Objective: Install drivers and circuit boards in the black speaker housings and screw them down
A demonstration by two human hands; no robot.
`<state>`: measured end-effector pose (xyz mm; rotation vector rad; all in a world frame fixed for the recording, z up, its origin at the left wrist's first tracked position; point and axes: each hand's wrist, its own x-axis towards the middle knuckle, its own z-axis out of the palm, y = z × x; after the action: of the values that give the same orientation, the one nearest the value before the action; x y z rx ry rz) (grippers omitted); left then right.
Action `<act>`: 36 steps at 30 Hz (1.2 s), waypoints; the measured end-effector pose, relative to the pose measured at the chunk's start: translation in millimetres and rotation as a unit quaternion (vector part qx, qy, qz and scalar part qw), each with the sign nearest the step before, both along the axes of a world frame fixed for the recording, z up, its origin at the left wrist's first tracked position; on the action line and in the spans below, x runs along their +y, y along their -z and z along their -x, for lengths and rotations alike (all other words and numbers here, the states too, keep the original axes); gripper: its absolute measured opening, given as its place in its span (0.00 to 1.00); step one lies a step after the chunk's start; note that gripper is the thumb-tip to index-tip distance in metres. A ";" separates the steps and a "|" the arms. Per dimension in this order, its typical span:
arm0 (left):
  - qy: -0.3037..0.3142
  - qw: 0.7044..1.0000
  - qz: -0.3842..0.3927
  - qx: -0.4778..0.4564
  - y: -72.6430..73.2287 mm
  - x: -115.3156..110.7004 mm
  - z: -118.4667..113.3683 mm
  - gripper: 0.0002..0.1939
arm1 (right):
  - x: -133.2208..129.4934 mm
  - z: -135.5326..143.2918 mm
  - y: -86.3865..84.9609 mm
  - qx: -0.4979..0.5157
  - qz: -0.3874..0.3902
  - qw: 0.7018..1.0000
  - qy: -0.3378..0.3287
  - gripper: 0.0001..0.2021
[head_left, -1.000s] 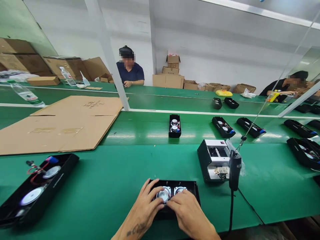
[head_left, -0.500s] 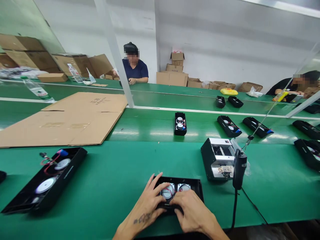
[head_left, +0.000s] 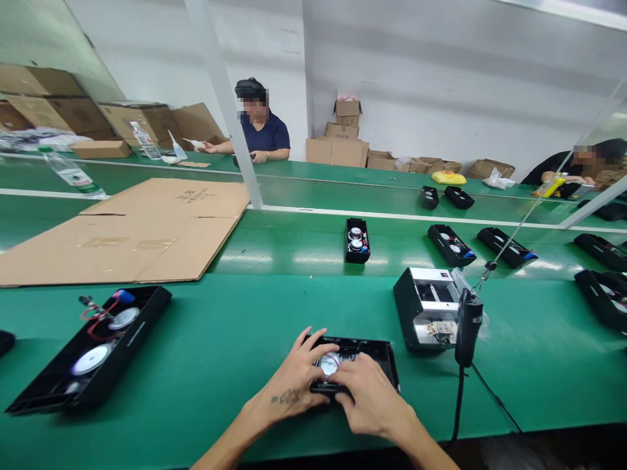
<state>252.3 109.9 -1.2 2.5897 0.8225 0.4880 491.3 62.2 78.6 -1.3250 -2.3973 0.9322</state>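
Pressing on the black speaker case (head_left: 365,359) at the near bench (head_left: 220,365) edge, left hand (head_left: 294,385) and right hand (head_left: 369,401) rest with fingers bent, gripping nothing; a push could slide it off.

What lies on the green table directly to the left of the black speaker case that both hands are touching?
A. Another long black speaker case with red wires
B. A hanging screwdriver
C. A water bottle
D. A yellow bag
A: left of the black speaker case under the left hand and right hand lies another long black speaker case with red wires inside, on the green table.
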 end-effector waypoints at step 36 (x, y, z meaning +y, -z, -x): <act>-0.256 0.939 0.119 -0.197 -42.0 -19.8 -30.9 0.14 | 2.2 -9.8 42.4 0.352 0.076 0.902 0.238 0.19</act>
<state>283.2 90.2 40.9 1.9451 1.3117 0.9504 501.1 64.4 36.2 -1.2467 -1.4015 1.1948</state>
